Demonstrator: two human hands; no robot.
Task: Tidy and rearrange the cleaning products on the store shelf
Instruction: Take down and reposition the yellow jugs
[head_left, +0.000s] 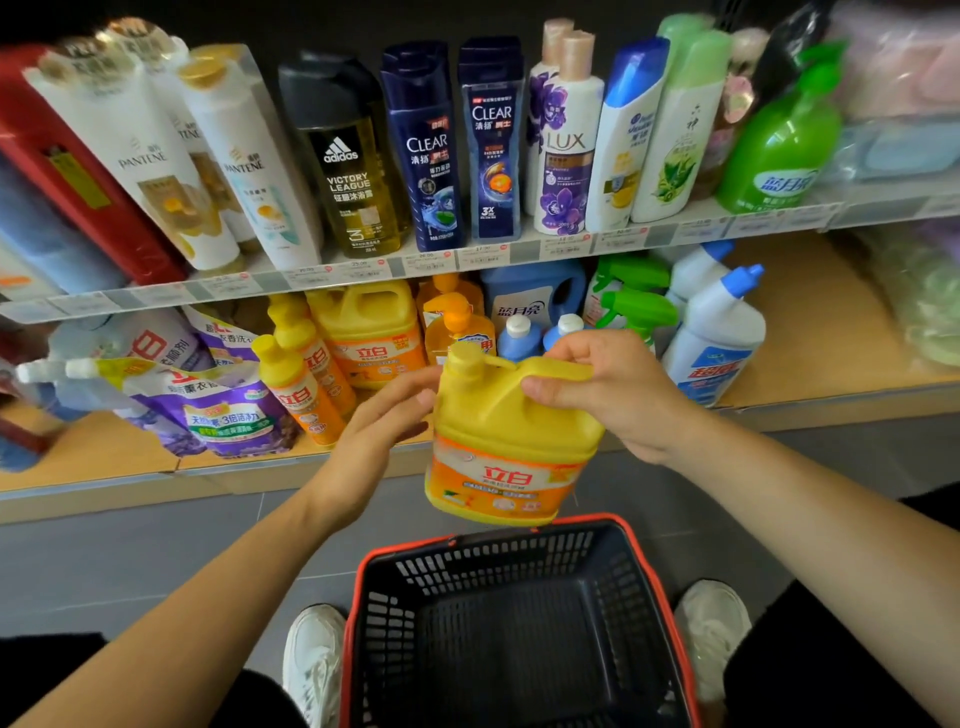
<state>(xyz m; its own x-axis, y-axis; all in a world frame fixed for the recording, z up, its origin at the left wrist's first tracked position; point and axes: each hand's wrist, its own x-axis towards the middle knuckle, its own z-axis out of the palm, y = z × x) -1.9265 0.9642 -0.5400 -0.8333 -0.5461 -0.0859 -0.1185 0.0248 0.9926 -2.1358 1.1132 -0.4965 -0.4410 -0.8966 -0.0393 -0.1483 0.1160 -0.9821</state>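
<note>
Basket (519, 566), dark with a red rim, sits on the floor right below your hands, between your two white shoes (311, 660).

Your right hand (613, 389) grips the yellow jug (498, 457) by its top handle: fingers curled over the handle, thumb on the near side. Your left hand (374, 421) is flat, fingers about straight, tips at the jug's left shoulder just under the cap. Looks like contact, can't be sure. It isn't wrapped round anything.

The jug hangs in the air above the basket's far edge, in front of the lower shelf (104, 467), slightly tilted, orange label facing you.

Beyond your left hand, a matching yellow jug on the shelf (369, 332). Just left of that hand, slim yellow-capped bottles (296, 389), leaning. Further left, purple refill pouches (228, 410), slumped over.

Behind the held jug there's an orange pump bottle (457, 322) and a blue detergent jug (530, 296). Beyond your right hand, green spray triggers (634, 306). To its right, white bottles with blue caps (722, 332). Above both hands, a shampoo row (431, 145) on the upper shelf.
</note>
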